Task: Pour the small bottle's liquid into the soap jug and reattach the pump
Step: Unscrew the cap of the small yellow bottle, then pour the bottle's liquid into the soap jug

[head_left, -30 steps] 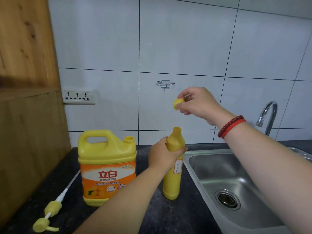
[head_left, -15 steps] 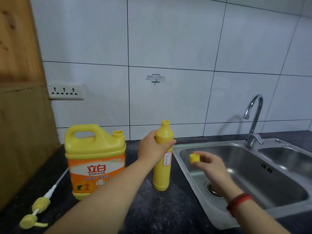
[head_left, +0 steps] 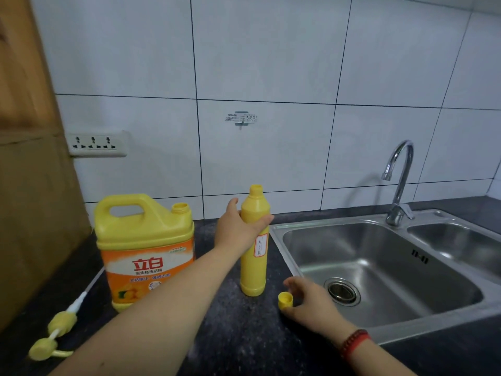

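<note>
Uncapped tall yellow plastic bottle [head_left: 254, 256] upright on dark speckled desk [head_left: 233, 335], beside steel sink [head_left: 379, 270].
Gripped near shoulder by left hand [head_left: 238, 229], fingers wrapped round. Right hand [head_left: 311, 302] touching small yellow cap [head_left: 285, 300] on desk, fingers loosely spread. Open yellow soap jug [head_left: 143, 248] left; pump [head_left: 54, 332] lying beside.

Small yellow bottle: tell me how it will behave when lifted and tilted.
The small yellow bottle is tall and narrow-based, so probably tippy if nudged. It looks like rigid, smooth plastic, perhaps slippery. Its mouth is uncapped, so tilting would likely spill; the left hand grips its shoulder.
</note>
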The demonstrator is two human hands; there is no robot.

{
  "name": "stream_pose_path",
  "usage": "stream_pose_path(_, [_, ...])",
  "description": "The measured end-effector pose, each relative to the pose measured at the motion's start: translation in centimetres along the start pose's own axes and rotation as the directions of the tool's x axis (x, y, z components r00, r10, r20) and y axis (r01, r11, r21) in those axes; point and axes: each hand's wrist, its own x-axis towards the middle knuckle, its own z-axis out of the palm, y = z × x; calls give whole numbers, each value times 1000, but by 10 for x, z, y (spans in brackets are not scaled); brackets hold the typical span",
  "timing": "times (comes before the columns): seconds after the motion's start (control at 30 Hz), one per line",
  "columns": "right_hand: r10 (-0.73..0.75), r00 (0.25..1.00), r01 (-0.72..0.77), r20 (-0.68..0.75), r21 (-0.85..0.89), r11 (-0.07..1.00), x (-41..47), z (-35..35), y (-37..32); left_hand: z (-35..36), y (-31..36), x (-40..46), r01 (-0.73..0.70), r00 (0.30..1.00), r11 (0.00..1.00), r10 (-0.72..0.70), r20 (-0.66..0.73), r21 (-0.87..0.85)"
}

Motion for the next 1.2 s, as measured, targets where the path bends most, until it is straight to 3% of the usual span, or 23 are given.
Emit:
stream_pose_path(0.43, [56, 993, -58, 101, 22, 998, 2, 0, 7, -1, 4, -1, 43, 999, 999, -43, 25, -5])
stream_pose_path(0.73, [66, 995, -74, 81, 104, 992, 4, -1, 10, -2, 10, -4, 114, 993, 989, -111, 43, -95])
stream_pose_path(0.93, [-69, 997, 80, -46, 306, 949, 6, -19, -16, -8, 16, -8, 99, 995, 985, -96, 25, -138])
stream_pose_path(1.2, [-194, 970, 232, -144, 331, 915, 14, -21, -77, -38, 38, -19, 51, 998, 973, -55, -9, -224])
